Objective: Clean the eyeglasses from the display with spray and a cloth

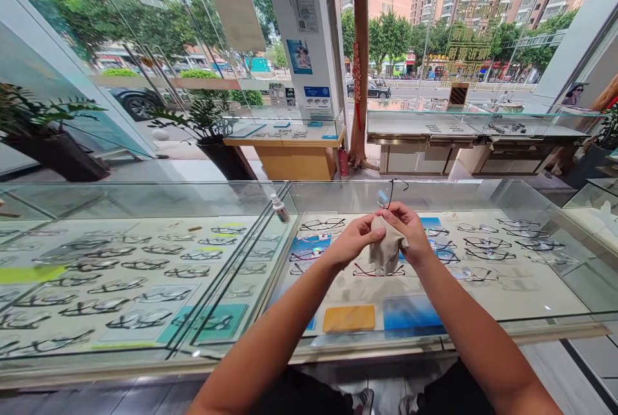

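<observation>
Above the glass counter, my left hand [356, 239] and my right hand [410, 228] are closed together around a grey-beige cleaning cloth [386, 249] and a pair of eyeglasses [385, 197]. One lens and a thin dark temple stick up beyond my fingertips. The rest of the frame is covered by the cloth and my fingers. My left thumb presses on the cloth, and its lower part hangs loose beside my right palm. A small white spray bottle [279, 208] stands on the counter to the left of my hands.
Under the glass countertop [309, 341], rows of eyeglasses [140, 264] lie on display, with a yellow-orange case [348, 318] and a blue panel [412, 314] near the front. Other display counters [290, 138] and potted plants [217, 122] stand by the windows.
</observation>
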`<control>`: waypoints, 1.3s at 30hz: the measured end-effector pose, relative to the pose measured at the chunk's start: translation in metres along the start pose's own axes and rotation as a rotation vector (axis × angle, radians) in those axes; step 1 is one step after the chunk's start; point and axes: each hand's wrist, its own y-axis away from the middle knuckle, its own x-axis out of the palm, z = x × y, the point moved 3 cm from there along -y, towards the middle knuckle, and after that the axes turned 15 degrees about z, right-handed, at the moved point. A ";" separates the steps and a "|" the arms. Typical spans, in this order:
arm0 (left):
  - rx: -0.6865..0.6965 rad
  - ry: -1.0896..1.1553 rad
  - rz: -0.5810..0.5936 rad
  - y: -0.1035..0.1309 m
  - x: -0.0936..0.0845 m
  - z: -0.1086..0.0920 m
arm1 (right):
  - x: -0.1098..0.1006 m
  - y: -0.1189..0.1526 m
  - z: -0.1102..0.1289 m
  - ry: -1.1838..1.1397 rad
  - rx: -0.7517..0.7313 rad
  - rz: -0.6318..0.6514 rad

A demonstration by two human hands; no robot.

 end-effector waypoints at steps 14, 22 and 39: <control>0.206 -0.220 -0.149 -0.021 0.022 -0.118 | 0.054 -0.045 0.102 0.054 -0.305 0.185; 0.265 -0.283 -0.113 -0.008 0.034 -0.119 | 0.056 -0.040 0.097 0.052 -0.281 0.145; 0.542 -0.525 -0.582 -0.012 0.055 -0.093 | 0.084 -0.016 0.069 -0.141 -0.312 -0.145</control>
